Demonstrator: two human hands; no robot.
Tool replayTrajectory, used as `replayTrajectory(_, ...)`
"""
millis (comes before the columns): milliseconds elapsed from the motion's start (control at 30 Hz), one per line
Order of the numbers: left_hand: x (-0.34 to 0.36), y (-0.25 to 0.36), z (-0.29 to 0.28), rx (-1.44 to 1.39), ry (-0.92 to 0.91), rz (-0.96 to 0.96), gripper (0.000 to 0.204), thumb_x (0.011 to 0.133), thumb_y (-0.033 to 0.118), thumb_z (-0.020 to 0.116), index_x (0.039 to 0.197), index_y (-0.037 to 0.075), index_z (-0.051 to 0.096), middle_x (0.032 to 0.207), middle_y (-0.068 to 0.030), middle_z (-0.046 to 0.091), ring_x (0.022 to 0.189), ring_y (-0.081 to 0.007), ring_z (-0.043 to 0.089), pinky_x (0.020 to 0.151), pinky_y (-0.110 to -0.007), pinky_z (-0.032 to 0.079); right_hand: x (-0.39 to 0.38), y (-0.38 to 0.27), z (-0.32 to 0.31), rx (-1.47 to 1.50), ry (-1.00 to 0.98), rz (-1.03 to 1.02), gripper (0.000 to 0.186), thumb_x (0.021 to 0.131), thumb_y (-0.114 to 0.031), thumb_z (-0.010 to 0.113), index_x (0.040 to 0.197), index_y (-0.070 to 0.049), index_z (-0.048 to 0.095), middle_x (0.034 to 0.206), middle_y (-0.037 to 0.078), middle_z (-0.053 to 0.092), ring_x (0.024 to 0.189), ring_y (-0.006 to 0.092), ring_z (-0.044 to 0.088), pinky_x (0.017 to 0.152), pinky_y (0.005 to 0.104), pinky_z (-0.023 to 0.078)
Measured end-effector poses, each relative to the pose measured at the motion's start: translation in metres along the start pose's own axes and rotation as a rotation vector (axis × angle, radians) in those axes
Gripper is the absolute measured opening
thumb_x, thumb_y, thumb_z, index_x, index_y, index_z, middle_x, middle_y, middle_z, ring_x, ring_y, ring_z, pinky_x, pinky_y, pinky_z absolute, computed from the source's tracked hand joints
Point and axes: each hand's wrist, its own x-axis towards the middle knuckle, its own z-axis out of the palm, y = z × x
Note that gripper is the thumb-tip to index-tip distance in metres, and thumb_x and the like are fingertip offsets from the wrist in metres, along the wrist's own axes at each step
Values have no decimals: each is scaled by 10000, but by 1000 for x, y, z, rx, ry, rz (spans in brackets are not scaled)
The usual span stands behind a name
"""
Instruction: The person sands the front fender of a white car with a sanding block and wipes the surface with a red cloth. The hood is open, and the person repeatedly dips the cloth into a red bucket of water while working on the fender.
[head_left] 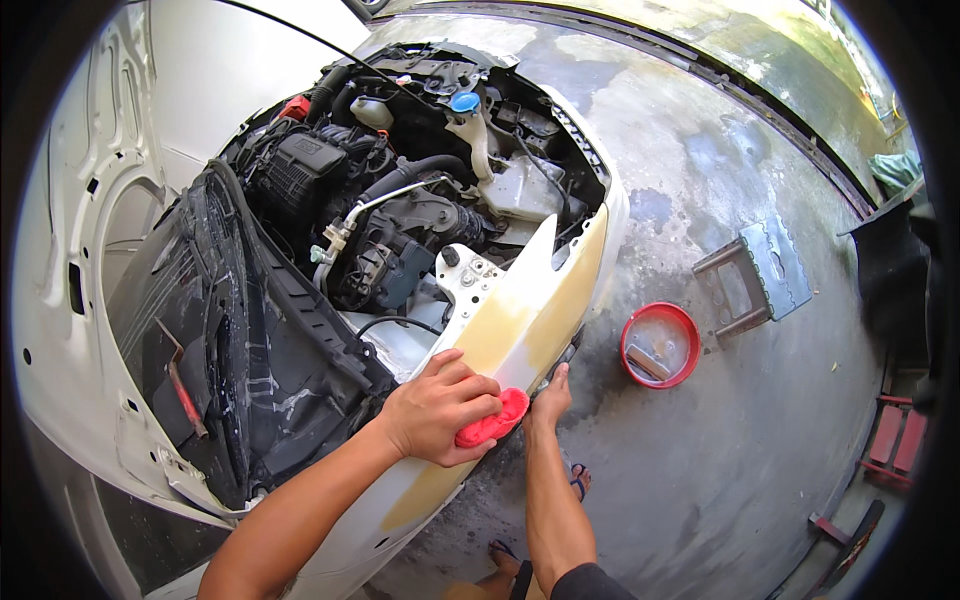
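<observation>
Red cloth (494, 418), bunched into a pad, is gripped under the curled fingers of my left hand (443, 408). It presses against the upper part of the white car fender (518, 318), which has yellowish patches of filler or primer. Just to its right, my right hand (549, 398) is at the fender's outer side, thumb pointing up. The fingers of that hand are hidden, so whether they hold anything does not show.
The open engine bay (400, 190) lies beyond the fender, with the raised hood (85, 250) at left. A red-handled tool (185, 395) rests on the cowl. On the wet concrete floor stand a red bucket (692, 350) of cloudy water and a grey step stool (765, 275).
</observation>
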Motion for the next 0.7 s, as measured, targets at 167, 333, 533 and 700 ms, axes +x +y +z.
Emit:
replayTrajectory(167,-1,-3,0,-25,-10,1,430,784,416,850,1103,159,720,1196,0,671,1105,-241,628,1181,-521,375,-51,11,4,-806,242,-361,462,1123,-307,584,1498,-39,612,1016,94,514,938,195,563,887,338,479)
replayTrajectory(333,-3,-3,2,-30,-10,3,434,774,410,850,1103,160,719,1200,-2,669,1101,-243,627,1186,-521,372,-8,1,1,-572,189,-216,462,1123,-315,586,1501,-50,615,1021,97,501,937,192,553,865,338,471)
replayTrajectory(533,-1,-1,0,-4,-4,14,413,790,420,847,1092,167,721,1193,3,669,1085,-253,624,1176,-512,374,-15,-11,10,-594,166,-288,460,1113,-291,600,1478,-13,623,1081,110,526,965,192,548,899,342,472)
replayTrajectory(700,1,1,1,-10,-8,-4,379,803,420,837,1065,172,719,1173,22,679,1075,-232,629,1171,-508,375,-28,-27,22,-767,227,-93,516,1112,-352,589,1457,31,613,1060,130,541,948,208,540,864,385,459)
